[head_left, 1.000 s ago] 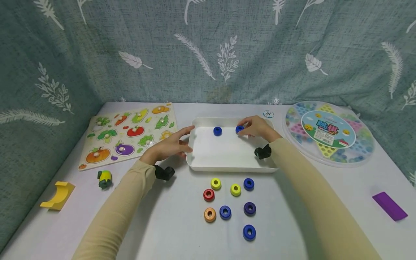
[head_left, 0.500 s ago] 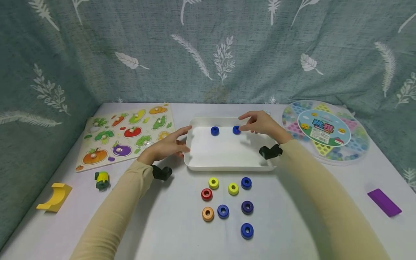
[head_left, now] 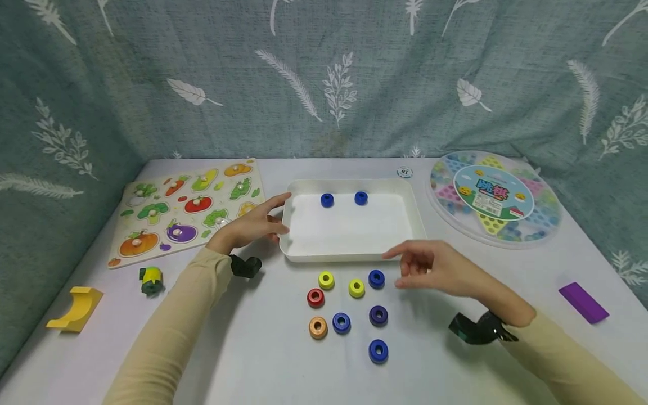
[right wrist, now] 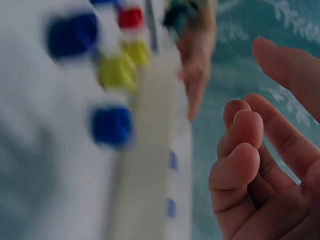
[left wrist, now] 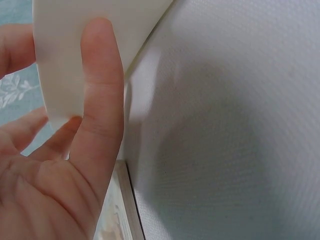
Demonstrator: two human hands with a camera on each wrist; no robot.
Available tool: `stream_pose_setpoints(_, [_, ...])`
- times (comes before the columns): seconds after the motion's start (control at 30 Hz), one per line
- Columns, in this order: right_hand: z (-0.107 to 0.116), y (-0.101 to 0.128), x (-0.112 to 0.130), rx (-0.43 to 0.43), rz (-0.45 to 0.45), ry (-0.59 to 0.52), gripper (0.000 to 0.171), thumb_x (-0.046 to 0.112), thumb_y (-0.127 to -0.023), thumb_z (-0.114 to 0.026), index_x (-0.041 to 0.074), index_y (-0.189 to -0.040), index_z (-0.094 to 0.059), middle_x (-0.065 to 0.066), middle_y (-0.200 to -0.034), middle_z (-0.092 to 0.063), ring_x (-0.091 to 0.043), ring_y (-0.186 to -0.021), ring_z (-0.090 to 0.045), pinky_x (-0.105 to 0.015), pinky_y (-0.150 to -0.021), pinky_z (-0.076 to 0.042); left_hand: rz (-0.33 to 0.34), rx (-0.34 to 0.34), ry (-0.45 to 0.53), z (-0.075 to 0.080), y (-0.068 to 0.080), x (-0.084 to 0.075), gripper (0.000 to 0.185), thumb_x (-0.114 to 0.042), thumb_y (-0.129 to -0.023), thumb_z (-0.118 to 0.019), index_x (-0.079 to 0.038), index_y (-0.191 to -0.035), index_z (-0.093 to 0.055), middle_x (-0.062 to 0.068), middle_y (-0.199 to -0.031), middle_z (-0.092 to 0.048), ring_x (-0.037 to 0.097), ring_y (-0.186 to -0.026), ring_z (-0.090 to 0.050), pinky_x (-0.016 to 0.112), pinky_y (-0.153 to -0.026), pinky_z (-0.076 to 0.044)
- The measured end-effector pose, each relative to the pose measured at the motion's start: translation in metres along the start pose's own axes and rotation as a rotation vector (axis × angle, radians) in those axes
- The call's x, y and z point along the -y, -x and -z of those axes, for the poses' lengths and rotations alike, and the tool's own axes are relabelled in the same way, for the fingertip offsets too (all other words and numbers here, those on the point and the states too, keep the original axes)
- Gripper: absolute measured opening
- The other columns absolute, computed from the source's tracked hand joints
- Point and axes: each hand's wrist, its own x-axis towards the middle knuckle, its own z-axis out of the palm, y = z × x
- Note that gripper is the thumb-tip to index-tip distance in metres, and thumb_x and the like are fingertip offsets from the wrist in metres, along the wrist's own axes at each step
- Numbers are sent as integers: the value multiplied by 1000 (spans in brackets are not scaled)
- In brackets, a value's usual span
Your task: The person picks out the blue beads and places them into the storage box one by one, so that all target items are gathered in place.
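Note:
A shallow white tray [head_left: 351, 233] has two blue rings [head_left: 327, 200] set apart near its far wall. My left hand [head_left: 249, 226] touches the tray's left end. In the left wrist view, its straight thumb [left wrist: 101, 75] lies along the outer wall, while the other fingers meet the rim. Off the tray's near right corner hovers my right hand [head_left: 437, 269], holding nothing, its index finger extended and the others loosely bent. Left of it, a blue ring [head_left: 376, 272] lies nearest, among two yellow rings [head_left: 326, 273], a red ring [head_left: 316, 291], an orange ring [head_left: 318, 320] and more blue ones.
A vegetable puzzle board [head_left: 184, 205] lies left of the tray, and a round Chinese checkers box [head_left: 493, 197] lies right. A yellow curved block [head_left: 75, 310] and a small green-and-yellow toy [head_left: 151, 280] sit at the left, a purple block [head_left: 584, 303] at the right. Patterned curtains hang behind.
My right hand has let go of the right-hand blue ring inside the tray, then come back toward me over the table. My left hand stays at the tray.

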Motion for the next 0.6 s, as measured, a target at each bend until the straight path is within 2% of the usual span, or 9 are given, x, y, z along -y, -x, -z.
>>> stream_pose_setpoints(0.13, [-27, 26, -5, 83, -19, -103, 38, 13, -82, -73, 0, -117, -62, 0, -77, -58, -8, -62, -48, -22, -54, -43, -6, -2, 1, -1, 0, 0, 83, -4, -90, -59, -21, -154, -8, 20, -141, -35, 19, -73, -55, 30, -75, -48])
stream_pose_setpoints(0.33, [-56, 42, -16, 177, -58, -223, 38, 12, -81, -74, 3, -116, -64, 3, -76, -59, -2, -61, -46, -19, -52, -41, -9, -3, 10, -1, 0, 1, 83, -3, -90, -58, -20, -154, -8, 15, -148, -27, 18, -73, -54, 29, -73, -48])
stream_pose_setpoints(0.6, [-74, 44, -23, 208, -96, -216, 37, 16, -78, -77, 8, -112, -66, 5, -74, -59, 0, -59, -46, -15, -51, -38, -9, -1, 1, -1, 0, -1, 83, -3, -90, -58, -19, -154, -7, 18, -146, -28, 18, -74, -54, 29, -74, -47])
